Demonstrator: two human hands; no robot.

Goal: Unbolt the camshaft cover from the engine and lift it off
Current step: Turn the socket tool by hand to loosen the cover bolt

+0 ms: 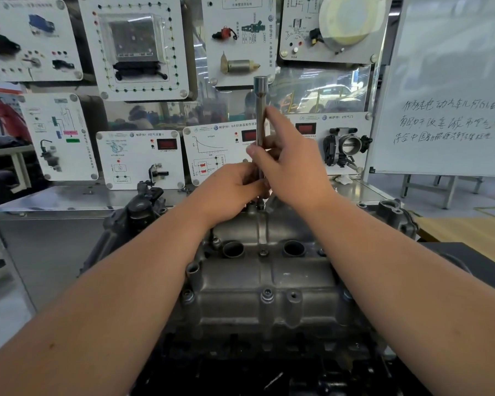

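Forearms (412, 281) reach over the camshaft cover (269, 281), where a socket extension (260, 124) is gripped upright by both hands (292, 164) to seat it on a far bolt (260, 206).

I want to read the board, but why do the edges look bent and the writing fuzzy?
Head view: the wide lens bows the whiteboard and panels at the edges; the writing is soft and washed by glare; the cover and tool at centre are sharper; the arms loom large because they are close.

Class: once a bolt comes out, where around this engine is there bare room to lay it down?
Bare steel shelf left of the engine, below the display boards; wooden tabletop at right. Crowded: cover's far end, where both hands hold the socket extension.
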